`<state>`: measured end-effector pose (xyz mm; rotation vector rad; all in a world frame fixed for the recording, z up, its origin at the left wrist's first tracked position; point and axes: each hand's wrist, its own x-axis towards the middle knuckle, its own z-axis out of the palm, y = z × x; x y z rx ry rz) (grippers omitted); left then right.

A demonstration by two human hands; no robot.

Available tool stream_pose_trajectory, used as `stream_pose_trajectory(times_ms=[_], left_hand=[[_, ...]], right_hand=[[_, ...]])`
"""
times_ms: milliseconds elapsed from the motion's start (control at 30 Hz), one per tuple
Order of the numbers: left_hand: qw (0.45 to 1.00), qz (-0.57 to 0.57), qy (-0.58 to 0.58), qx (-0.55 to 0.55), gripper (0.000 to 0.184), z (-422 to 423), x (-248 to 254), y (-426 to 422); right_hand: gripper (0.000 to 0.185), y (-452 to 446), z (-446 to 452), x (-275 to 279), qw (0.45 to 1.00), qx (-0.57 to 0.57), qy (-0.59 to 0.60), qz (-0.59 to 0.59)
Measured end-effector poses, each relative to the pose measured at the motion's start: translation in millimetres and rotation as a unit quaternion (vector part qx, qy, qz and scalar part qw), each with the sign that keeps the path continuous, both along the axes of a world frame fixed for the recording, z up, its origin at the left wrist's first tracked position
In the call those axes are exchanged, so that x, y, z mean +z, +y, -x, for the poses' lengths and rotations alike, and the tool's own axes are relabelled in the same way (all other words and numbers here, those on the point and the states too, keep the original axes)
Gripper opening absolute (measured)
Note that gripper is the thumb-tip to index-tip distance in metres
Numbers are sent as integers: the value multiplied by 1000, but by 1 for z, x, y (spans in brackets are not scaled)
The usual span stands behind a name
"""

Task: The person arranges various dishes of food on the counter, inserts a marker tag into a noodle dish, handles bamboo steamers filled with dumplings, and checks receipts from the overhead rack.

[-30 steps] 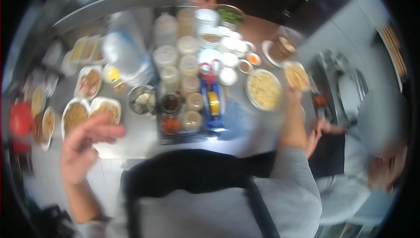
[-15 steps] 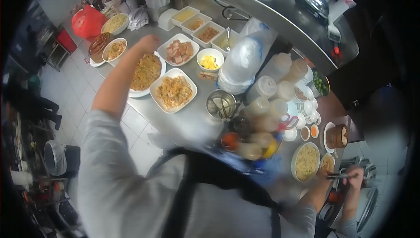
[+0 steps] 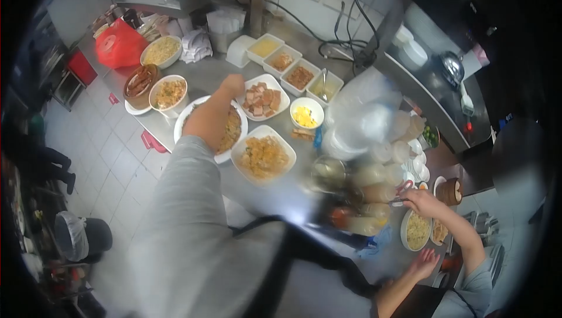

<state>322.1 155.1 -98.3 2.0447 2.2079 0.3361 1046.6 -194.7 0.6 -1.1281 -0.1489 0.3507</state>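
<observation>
My left hand is closed at the left edge of a white square bowl of pinkish meat cubes, with its fingertips hidden. My left forearm crosses a round white plate of brown cooked food. Another square bowl of orange-brown food lies nearer to me. At the lower right, my right hand appears palm up, fingers spread, holding nothing. It is nearest an oval dish of pale grain-like food. Above it, a co-worker's hand grips a thin dark tool beside red-handled scissors.
Several sauce bottles crowd the middle right, beside wrapped plastic containers. Along the back stand white tubs, one with a spoon, and a bowl of yellow pieces. A steel shelf juts in at the right.
The view has swung left. My left hand is closer to the meat cubes. My right hand has dropped away from the dark tool, while the co-worker's hand has moved left towards the bottles.
</observation>
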Motion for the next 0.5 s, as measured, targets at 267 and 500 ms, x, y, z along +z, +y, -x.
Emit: stream_pose_trajectory(times_ms=[267, 500], left_hand=[[990, -93, -107, -3, 25, 42, 75, -13], [977, -21, -168, -126, 21, 50, 226, -116]], right_hand=[[34, -66, 175, 19, 970, 119, -208, 36], [30, -16, 320, 73, 764, 643, -29, 44]])
